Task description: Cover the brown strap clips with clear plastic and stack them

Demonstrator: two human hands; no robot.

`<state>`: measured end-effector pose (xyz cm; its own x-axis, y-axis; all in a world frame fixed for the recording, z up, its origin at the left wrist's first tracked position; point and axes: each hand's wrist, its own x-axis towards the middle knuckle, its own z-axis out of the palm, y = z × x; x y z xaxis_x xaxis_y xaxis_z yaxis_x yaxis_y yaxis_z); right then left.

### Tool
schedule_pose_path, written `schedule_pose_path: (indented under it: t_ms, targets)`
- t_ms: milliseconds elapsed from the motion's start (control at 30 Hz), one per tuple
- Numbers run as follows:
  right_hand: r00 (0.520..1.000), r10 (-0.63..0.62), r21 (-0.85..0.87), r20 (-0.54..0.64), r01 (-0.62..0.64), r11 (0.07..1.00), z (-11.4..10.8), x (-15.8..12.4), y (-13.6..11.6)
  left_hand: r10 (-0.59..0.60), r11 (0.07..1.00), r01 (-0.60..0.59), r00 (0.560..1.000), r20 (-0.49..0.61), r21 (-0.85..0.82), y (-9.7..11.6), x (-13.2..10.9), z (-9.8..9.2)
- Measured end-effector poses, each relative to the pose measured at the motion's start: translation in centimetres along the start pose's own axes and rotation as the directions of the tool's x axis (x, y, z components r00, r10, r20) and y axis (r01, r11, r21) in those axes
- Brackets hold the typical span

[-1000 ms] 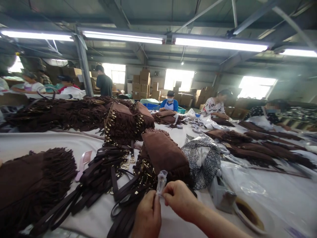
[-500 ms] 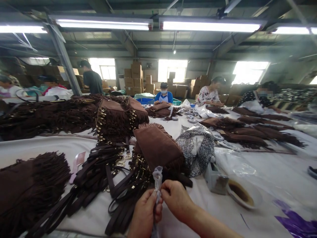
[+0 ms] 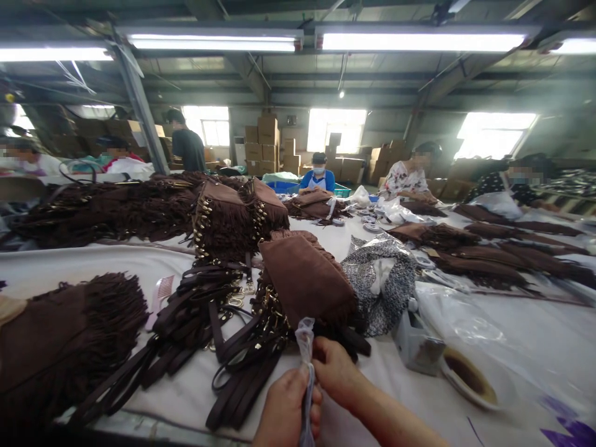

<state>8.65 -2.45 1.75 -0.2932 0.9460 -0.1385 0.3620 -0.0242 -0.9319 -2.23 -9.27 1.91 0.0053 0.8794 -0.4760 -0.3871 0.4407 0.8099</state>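
Observation:
My left hand (image 3: 289, 403) is wrapped round a narrow, greyish bundle in clear plastic, which I hold upright at the front of the table. The loose top of the clear plastic wrap (image 3: 305, 335) sticks up above my fist. Beside it, my right hand (image 3: 339, 372) is closed, its fingertips pinched against the wrap at its gathered neck. Whatever is inside the plastic is hard to make out. Just beyond lie a stack of brown fringed bags (image 3: 305, 276) and dark straps with gold clasps (image 3: 246, 372).
A tape dispenser (image 3: 419, 344) and a tape roll (image 3: 470, 379) stand to the right, near a patterned bundle in plastic (image 3: 384, 279). A pink comb (image 3: 161, 298) and a fringed pile (image 3: 60, 335) lie left. Several co-workers sit across the table; a co-worker in blue (image 3: 317, 180) faces me.
The view has turned slightly left, so things sit further right in the picture. Both hands stay on the plastic-wrapped bundle. A blurred tan shape now shows on the fringed pile at the left edge.

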Motion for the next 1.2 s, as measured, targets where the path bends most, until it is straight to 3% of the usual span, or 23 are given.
schedule_pose_path:
  t_ms: [100,200,267,333,400,500,567,633,733,833,967,1100,1200]
  targets:
    - [0.998,0.038,0.051,-0.045,-0.035,0.998,0.2,-0.9,0.2,0.121,0.988,-0.115,0.991,-0.060,0.101,-0.3,0.1,0.4]
    - [0.995,0.067,0.257,0.069,-0.082,0.963,0.1,-2.3,0.1,0.230,0.956,-0.204,0.967,-0.108,0.212,-0.4,-0.1,1.0]
    - [0.994,0.069,0.333,0.080,-0.092,0.938,-0.1,-2.9,-0.2,0.365,0.882,-0.321,0.928,-0.069,0.346,-0.2,-0.5,1.0]
    - [0.997,0.074,0.344,0.014,-0.075,0.936,-0.6,-3.1,-0.5,0.465,0.784,-0.427,0.885,0.029,0.450,0.2,-0.8,0.5]
    - [0.995,0.096,0.368,-0.006,-0.087,0.926,-0.9,-3.3,-0.8,0.448,0.777,-0.421,0.892,0.057,0.469,0.7,-0.7,-0.4]
    - [0.977,0.176,0.504,0.121,-0.214,0.837,-1.0,-3.7,-1.1,0.254,0.934,-0.246,0.967,0.002,0.260,1.2,-0.1,-1.8]
    - [0.959,0.202,0.574,0.196,-0.280,0.770,-0.8,-3.9,-1.1,0.157,0.986,-0.162,0.982,0.108,0.043,1.3,0.4,-2.2]
    - [0.954,0.205,0.603,0.217,-0.296,0.740,-0.6,-4.1,-1.1,0.143,0.989,-0.134,0.969,0.199,-0.062,1.1,0.9,-2.2]
    - [0.958,0.193,0.621,0.212,-0.284,0.730,-0.4,-4.2,-1.1,0.164,0.986,-0.164,0.979,0.121,-0.010,0.4,1.4,-2.3]
    - [0.962,0.178,0.660,0.206,-0.271,0.700,-0.4,-4.4,-1.1,0.225,0.961,-0.222,0.974,-0.001,0.164,0.2,1.4,-2.5]
    - [0.969,0.192,0.637,0.153,-0.245,0.731,-0.4,-4.6,-1.4,0.375,0.837,-0.297,0.923,-0.087,0.460,1.2,0.4,-2.2]
    - [0.969,0.245,0.481,0.038,-0.233,0.846,-0.3,-4.2,-1.3,0.557,0.625,-0.419,0.830,-0.002,0.659,2.0,-0.7,-1.4]
    - [0.986,0.119,0.233,-0.119,-0.089,0.968,0.0,-4.1,-1.0,0.656,0.462,-0.519,0.746,0.117,0.719,2.1,-1.3,0.0]
